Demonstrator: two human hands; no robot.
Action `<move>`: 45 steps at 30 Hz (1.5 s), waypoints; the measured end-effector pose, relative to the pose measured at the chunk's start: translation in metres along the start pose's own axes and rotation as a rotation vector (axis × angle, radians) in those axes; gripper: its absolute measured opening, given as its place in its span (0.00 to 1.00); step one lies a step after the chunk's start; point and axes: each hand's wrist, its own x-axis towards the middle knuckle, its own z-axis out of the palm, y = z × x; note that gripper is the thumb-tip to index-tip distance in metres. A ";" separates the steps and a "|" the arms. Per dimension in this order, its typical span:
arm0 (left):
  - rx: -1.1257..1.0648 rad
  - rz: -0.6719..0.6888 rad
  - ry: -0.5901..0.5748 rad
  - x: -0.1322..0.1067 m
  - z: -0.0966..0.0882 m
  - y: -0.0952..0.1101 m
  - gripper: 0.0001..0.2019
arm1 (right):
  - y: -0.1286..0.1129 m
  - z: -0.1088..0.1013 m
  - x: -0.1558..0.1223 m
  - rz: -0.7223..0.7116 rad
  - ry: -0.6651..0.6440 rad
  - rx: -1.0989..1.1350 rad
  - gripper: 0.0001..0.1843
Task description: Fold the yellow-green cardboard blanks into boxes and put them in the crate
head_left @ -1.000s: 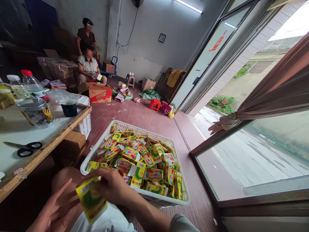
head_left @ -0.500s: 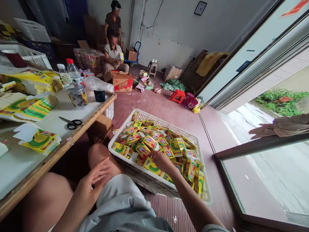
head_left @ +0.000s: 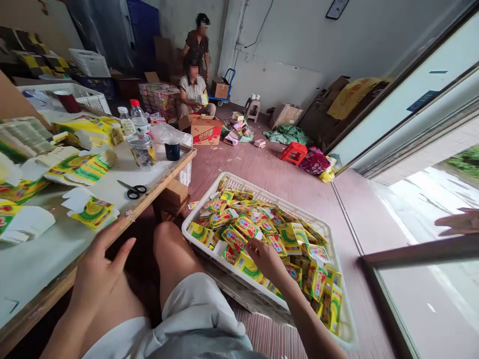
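Note:
My left hand (head_left: 103, 259) is open, thumb apart from the fingers. Its fingertips overlap the wooden table edge, just below an opened yellow-green carton (head_left: 95, 212) with white flaps; whether they touch it I cannot tell. My right hand (head_left: 265, 257) is above the near side of a white plastic basket (head_left: 342, 279), its fingers curled together and no box showing in them. Small yellow printed boxes (head_left: 247, 227) fill the basket in a loose heap. Black scissors (head_left: 134, 191) rest on the table beyond the carton.
On the table (head_left: 22, 279) are a clear jar (head_left: 141, 152), a dark mug (head_left: 172, 150), bottles and stacks of flat cartons. Two people are at the back, one seated behind a cardboard box (head_left: 205, 130). A red stool (head_left: 294, 153) stands near the doorway. A glass door frame (head_left: 389, 294) borders the right.
My left hand has moved from my lap to the table edge, and its thumb has spread. The right hand has drawn back slightly from the boxes. The view has turned left.

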 end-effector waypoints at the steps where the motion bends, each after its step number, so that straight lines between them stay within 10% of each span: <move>1: 0.081 0.064 0.081 0.010 -0.007 -0.008 0.29 | -0.006 0.002 0.003 -0.038 0.010 0.029 0.12; 8: 0.443 0.003 0.054 0.050 -0.016 -0.059 0.44 | -0.059 0.028 0.018 -0.278 -0.021 0.230 0.14; 17: 0.456 -0.081 0.030 0.046 -0.023 -0.070 0.14 | -0.092 0.042 0.014 -0.315 -0.062 0.455 0.13; 24: 0.342 0.107 0.286 0.005 -0.023 -0.007 0.16 | -0.145 0.054 0.009 -0.296 -0.126 0.783 0.30; 27: 0.170 0.607 0.088 -0.031 -0.002 0.033 0.20 | -0.169 0.055 0.011 -0.239 -0.158 1.224 0.27; 30: 0.052 0.759 -0.134 -0.061 0.019 0.053 0.26 | -0.177 0.053 0.014 -0.195 -0.139 1.442 0.23; 33: -0.170 0.529 -0.139 -0.072 0.029 0.057 0.25 | -0.174 0.053 0.011 -0.132 -0.143 1.545 0.25; 39: -0.958 -0.390 -0.281 -0.056 0.031 0.061 0.28 | -0.177 0.061 -0.011 -0.047 -0.252 1.641 0.24; 45: -1.337 -0.454 -0.479 -0.061 0.034 0.064 0.31 | -0.188 0.067 -0.016 -0.073 -0.323 1.732 0.19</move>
